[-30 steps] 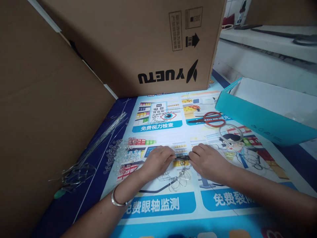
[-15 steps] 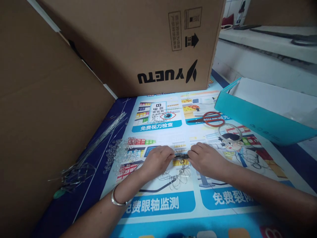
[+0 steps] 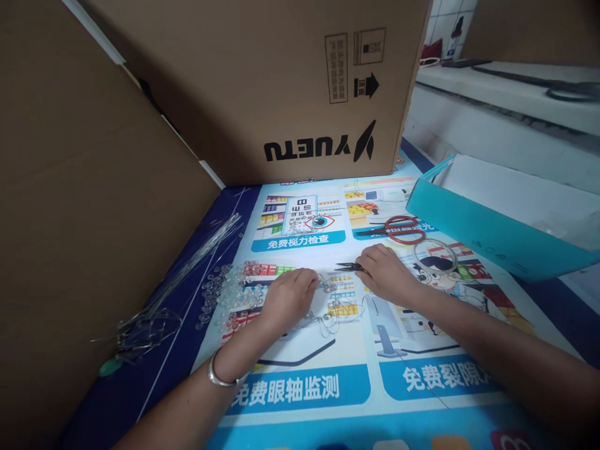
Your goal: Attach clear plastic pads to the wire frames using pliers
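My left hand [image 3: 291, 295], with a silver bangle on its wrist, pinches a piece of beaded wire [image 3: 334, 315] whose thin loops and clear beads hang out to the right of the fingers. My right hand [image 3: 387, 272] is closed round a pair of dark needle-nose pliers [image 3: 349, 267]. The pliers' jaws point left and stand a little apart from the wire. Just left of my left hand lies a spread of clear beads [image 3: 234, 287]. The grip inside both hands is hidden by the fingers.
Red-handled scissors [image 3: 405, 230] and a roll of tape or wire [image 3: 435, 255] lie beyond my right hand. A teal box [image 3: 473, 219] stands at right. Cut wires [image 3: 192, 256] lie at left. Cardboard walls [image 3: 253, 81] rise at the back and left.
The pliers have come away from my left hand, moving up and slightly right with my right hand. My left hand has shifted slightly left, and the wire loops now show beside it.
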